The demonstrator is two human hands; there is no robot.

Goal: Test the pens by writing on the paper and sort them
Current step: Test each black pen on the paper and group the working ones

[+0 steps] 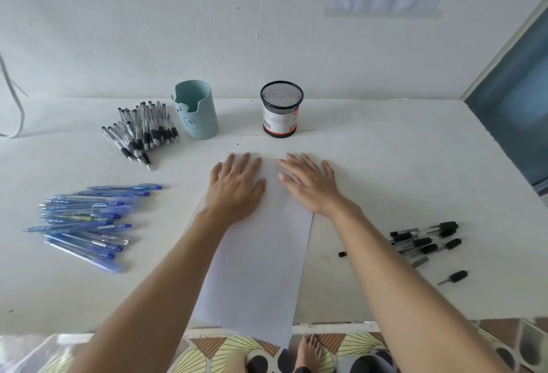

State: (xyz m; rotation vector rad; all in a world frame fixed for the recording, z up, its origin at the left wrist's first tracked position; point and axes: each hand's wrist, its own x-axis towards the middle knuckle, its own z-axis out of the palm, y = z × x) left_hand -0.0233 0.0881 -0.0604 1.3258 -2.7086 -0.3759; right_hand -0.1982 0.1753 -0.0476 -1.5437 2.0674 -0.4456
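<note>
White counter [385, 165] carries the paper [261, 269], whose near end overhangs the edge. The left hand [237, 186] and right hand [308, 186] lie flat on its far end, fingers straight, holding nothing. Blue pens [86, 221] lie left of the paper, black-capped pens [424, 242] right, clear pens [142, 129] far left, and a teal cup [197, 114] and mesh cup [281, 108] beyond. This looks like setup; testing next calls for picking one pen.

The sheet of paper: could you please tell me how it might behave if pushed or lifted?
Probably floppy: the sheet of paper is thin, its near end overhanging the table edge. Likely to slide on the smooth top once the left hand and right hand, now flat on it, lift.
</note>
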